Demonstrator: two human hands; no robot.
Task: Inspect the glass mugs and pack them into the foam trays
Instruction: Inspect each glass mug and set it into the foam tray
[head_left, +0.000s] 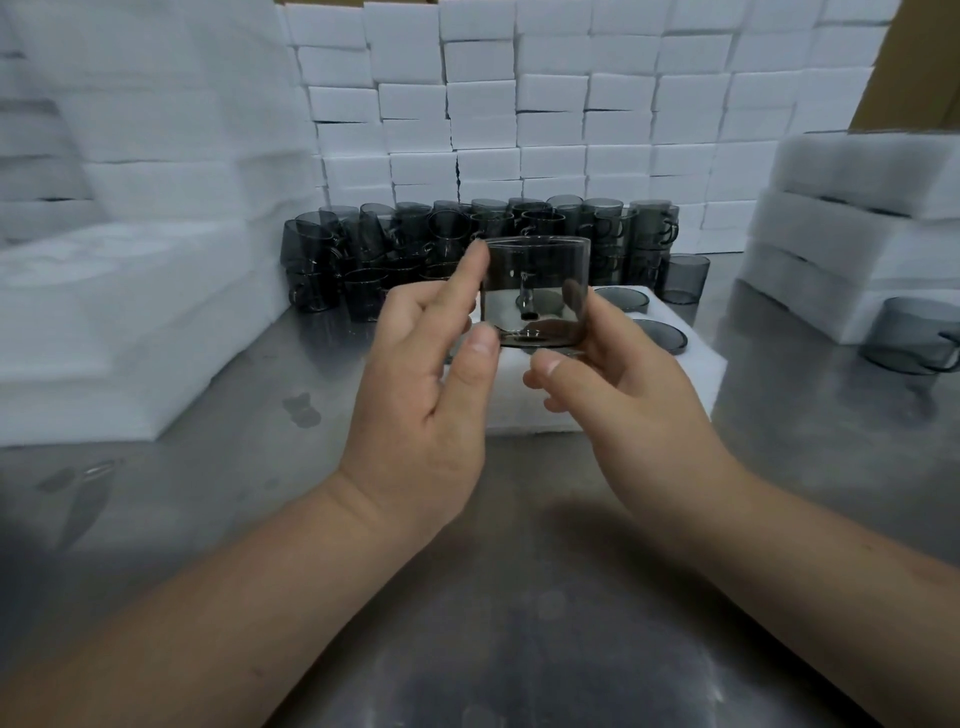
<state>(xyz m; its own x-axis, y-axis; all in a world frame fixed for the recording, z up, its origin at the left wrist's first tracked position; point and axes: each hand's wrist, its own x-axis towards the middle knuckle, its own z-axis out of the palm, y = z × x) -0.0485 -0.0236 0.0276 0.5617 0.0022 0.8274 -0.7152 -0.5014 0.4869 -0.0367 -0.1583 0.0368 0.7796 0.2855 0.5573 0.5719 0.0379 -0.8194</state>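
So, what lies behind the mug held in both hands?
A foam tray holding two seated mugs, then stacked grey mugs. The held mug and left hand cover the tray's left part.

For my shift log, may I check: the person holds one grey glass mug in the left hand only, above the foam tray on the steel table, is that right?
Not quite: both hands hold the grey glass mug. The head view shows the left hand pinching its left side and the right hand holding its right side, above the foam tray on the steel table.
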